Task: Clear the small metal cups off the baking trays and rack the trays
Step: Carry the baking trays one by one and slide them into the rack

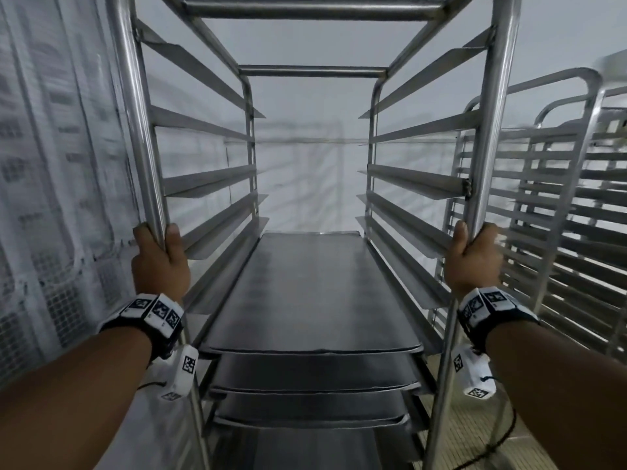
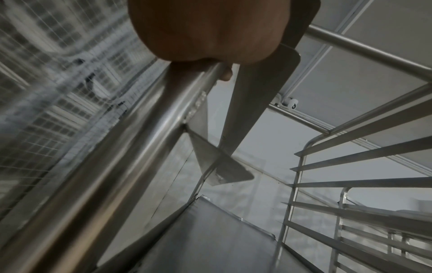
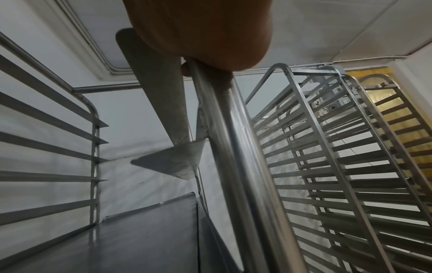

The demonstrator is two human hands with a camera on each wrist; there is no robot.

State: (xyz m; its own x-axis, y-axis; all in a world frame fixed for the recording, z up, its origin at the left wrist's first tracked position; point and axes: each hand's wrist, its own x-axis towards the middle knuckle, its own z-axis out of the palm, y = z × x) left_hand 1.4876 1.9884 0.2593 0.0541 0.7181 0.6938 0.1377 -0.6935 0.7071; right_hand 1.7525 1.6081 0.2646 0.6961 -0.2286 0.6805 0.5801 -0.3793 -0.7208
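A tall steel tray rack [image 1: 314, 71] stands right in front of me. Several dark baking trays [image 1: 312, 290] lie on its lower runners, their tops bare, while the runners above hold nothing. My left hand [image 1: 159, 256] grips the rack's front left post [image 1: 142, 147]; my right hand [image 1: 473, 256] grips the front right post [image 1: 488, 147]. The left wrist view shows the left hand [image 2: 205, 37] wrapped round its post [image 2: 131, 147], and the right wrist view the right hand [image 3: 205, 37] round its post [image 3: 233, 147]. No small metal cups are in sight.
A wire mesh panel [image 1: 51, 198] runs close along the left side. More steel racks [image 1: 559, 215] without trays stand close on the right. A pale wall [image 1: 312, 157] lies behind the rack. A black cable [image 1: 502, 439] trails on the tiled floor at lower right.
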